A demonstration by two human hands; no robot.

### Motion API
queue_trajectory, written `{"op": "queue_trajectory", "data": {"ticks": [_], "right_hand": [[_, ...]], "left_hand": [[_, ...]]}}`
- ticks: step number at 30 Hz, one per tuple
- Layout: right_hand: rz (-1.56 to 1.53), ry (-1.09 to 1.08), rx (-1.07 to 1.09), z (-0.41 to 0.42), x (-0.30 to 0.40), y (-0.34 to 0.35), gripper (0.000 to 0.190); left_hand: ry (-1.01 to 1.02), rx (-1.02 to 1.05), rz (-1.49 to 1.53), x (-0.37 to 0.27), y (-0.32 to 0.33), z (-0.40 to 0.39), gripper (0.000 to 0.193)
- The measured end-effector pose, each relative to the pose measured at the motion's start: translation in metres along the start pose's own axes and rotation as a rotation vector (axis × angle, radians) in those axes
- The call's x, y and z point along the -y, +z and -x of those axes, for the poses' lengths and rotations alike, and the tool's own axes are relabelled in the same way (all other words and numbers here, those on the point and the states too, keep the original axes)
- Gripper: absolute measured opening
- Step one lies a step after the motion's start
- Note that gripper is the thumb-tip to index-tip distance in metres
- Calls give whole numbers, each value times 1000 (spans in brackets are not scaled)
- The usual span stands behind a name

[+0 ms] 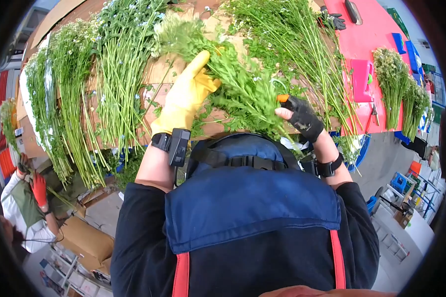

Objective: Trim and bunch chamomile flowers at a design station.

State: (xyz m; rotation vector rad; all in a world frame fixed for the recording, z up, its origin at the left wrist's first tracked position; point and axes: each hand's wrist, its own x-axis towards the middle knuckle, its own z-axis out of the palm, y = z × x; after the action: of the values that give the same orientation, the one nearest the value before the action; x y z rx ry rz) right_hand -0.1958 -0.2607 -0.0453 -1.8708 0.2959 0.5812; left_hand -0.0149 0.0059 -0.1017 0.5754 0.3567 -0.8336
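My right hand (pixel 303 117), in a black glove that leaves the thumb bare, grips the lower stems of a leafy green bunch (pixel 245 83). A small orange piece (pixel 282 98) shows at its fingers; whether it is part of the glove or a separate thing, I cannot tell. The bunch slants up to the left, its far end blurred and bearing pale flower heads. My left hand (pixel 191 91), in a yellow rubber glove, lies against the bunch's left side with some fingers curled. Foliage hides part of its fingertips, so its hold is unclear. Loose leaves lie beneath on the wooden tabletop (pixel 158 76).
Flower stems lie left (pixel 113 92) and right (pixel 301 55), some overhanging the table's near edge. On the red surface (pixel 379 37) are a pink holder (pixel 362 81), red-handled pruning shears (pixel 373 113), a dark glove (pixel 334 21) and bundled flowers (pixel 390 81). A red-gloved co-worker (pixel 39 189) stands left.
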Motion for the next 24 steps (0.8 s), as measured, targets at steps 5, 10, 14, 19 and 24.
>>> {"op": "queue_trajectory", "data": {"ticks": [5,10,14,19,24], "right_hand": [[29,-13,25,9,-12,20,73],[215,1,-219,22,-23,24,45],[195,-156,-36,22,-18,19,47],[-79,20,-68,20,0,18,40],[26,-335,-341,10,-1,14,37]], "left_hand": [[20,285,-286,21,28,20,39],[108,457,-374,7,63,39,59],[57,317,-167,-16,88,24,53],[282,358,-483,-22,107,28,54],[362,118,-562,-27,111,36,39]]}}
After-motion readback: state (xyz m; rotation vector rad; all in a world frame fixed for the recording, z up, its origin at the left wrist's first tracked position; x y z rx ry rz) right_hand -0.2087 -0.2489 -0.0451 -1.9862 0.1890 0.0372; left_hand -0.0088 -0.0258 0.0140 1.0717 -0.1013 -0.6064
